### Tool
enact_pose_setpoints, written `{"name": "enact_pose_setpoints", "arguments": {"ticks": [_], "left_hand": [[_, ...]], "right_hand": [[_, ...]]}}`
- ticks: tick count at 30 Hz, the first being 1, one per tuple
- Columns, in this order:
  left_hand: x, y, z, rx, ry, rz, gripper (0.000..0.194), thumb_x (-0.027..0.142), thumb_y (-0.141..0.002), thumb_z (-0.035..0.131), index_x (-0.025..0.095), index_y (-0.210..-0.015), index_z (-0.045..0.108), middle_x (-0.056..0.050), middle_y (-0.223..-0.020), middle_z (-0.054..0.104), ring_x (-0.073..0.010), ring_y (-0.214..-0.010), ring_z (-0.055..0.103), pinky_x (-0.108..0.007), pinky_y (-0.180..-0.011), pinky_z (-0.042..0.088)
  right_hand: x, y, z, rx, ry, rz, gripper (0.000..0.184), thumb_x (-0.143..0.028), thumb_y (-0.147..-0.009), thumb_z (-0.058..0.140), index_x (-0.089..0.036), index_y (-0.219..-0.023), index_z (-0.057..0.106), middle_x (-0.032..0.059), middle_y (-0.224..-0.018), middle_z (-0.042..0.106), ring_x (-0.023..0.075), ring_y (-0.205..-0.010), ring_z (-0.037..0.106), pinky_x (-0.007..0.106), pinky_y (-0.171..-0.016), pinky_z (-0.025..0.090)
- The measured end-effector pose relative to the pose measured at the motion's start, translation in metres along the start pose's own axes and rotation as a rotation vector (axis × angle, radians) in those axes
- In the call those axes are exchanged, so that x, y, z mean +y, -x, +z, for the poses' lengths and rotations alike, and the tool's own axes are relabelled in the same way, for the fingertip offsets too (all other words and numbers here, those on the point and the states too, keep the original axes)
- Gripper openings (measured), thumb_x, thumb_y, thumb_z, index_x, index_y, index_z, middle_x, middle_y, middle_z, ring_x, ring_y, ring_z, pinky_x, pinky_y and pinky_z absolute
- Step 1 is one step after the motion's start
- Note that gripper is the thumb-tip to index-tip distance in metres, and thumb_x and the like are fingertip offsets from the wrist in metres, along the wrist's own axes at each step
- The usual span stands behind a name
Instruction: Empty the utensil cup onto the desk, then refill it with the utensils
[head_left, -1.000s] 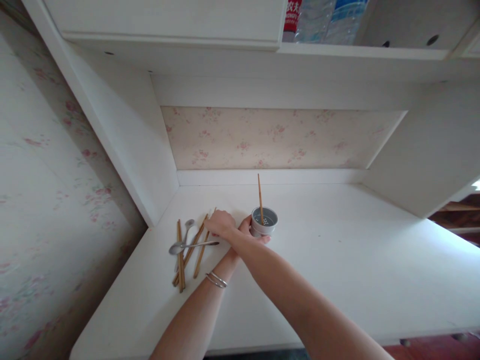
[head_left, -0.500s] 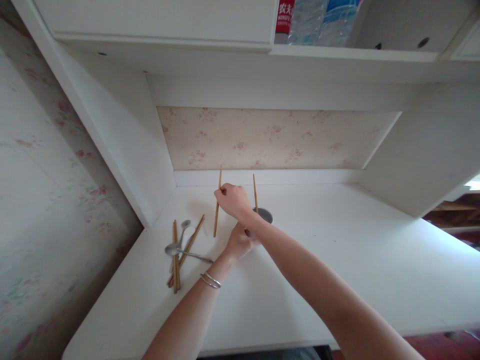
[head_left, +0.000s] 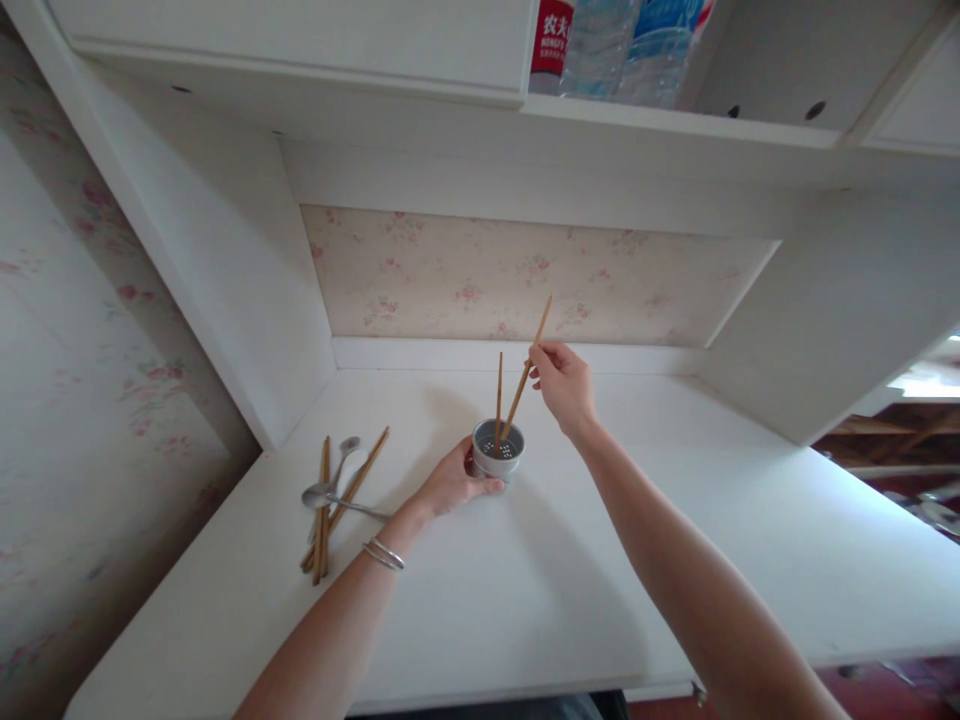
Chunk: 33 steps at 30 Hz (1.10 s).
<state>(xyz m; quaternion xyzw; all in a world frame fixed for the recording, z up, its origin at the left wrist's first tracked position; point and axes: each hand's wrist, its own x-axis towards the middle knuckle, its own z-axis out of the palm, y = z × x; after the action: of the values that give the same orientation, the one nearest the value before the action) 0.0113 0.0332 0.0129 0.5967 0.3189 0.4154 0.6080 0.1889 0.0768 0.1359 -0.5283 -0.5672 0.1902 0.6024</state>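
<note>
A round grey utensil holder (head_left: 498, 466) with holes in its bottom stands on the white desk. My left hand (head_left: 457, 484) is wrapped around its left and front side. One chopstick (head_left: 499, 390) leans upright inside the holder. My right hand (head_left: 564, 384) pinches a second chopstick (head_left: 520, 392) near its middle; its lower end is inside the holder and its upper end tilts right. To the left lies a loose pile of several chopsticks (head_left: 363, 478) with metal spoons (head_left: 318, 495) across and between them.
The white desk (head_left: 675, 560) stretches to the right, with a side panel (head_left: 277, 300) at left. Overhead, a shelf (head_left: 675, 118) holds plastic bottles (head_left: 600, 50). Floral wallpaper (head_left: 480, 280) covers the back.
My right hand has moved right from beside the pile, bringing its chopstick into the holder. My left hand still grips the holder. The view has shifted slightly.
</note>
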Motion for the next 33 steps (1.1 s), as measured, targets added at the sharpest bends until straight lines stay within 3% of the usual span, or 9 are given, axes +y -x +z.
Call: {"name": "enact_pose_setpoints", "arguments": {"ticks": [8,18,28,33], "left_hand": [[0.001,0.000,0.001,-0.008,-0.003,-0.008,0.068,0.019,-0.057,0.083,0.016,-0.118,0.054,-0.012,-0.117,0.064,-0.0230,-0.102,0.061,-0.038,-0.093,0.044],[-0.008,-0.004,-0.001,-0.034,0.016,0.005,0.071,0.016,-0.058,0.082,0.015,-0.122,0.051,-0.013,-0.121,0.061,-0.0229,-0.106,0.060,-0.039,-0.095,0.043],[-0.007,-0.003,-0.001,-0.030,0.008,-0.005,0.072,0.018,-0.058,0.083,0.014,-0.122,0.050,-0.013,-0.120,0.062,-0.0243,-0.105,0.060,-0.039,-0.094,0.044],[-0.008,-0.003,-0.004,-0.048,-0.023,-0.014,0.074,0.021,-0.059,0.083,0.015,-0.124,0.050,-0.013,-0.121,0.062,-0.0256,-0.108,0.059,-0.041,-0.096,0.043]], "right_hand": [[0.035,0.021,0.008,-0.171,0.153,0.051,0.030,-0.043,-0.082,0.052,-0.019,-0.088,0.070,0.0041,-0.079,0.071,0.0164,-0.071,0.064,0.028,-0.065,0.049],[0.042,0.037,0.018,-0.218,0.259,0.035,0.024,-0.039,-0.082,0.054,-0.023,-0.082,0.072,0.0016,-0.074,0.071,0.0181,-0.070,0.065,0.029,-0.065,0.047],[0.048,0.040,0.017,-0.244,0.205,0.065,0.024,-0.041,-0.082,0.055,-0.024,-0.084,0.072,0.0020,-0.077,0.072,0.0198,-0.074,0.066,0.031,-0.069,0.049],[0.055,0.049,0.012,-0.252,0.029,0.108,0.029,-0.048,-0.084,0.055,-0.025,-0.095,0.070,0.0029,-0.090,0.072,0.0216,-0.086,0.066,0.036,-0.082,0.050]]}}
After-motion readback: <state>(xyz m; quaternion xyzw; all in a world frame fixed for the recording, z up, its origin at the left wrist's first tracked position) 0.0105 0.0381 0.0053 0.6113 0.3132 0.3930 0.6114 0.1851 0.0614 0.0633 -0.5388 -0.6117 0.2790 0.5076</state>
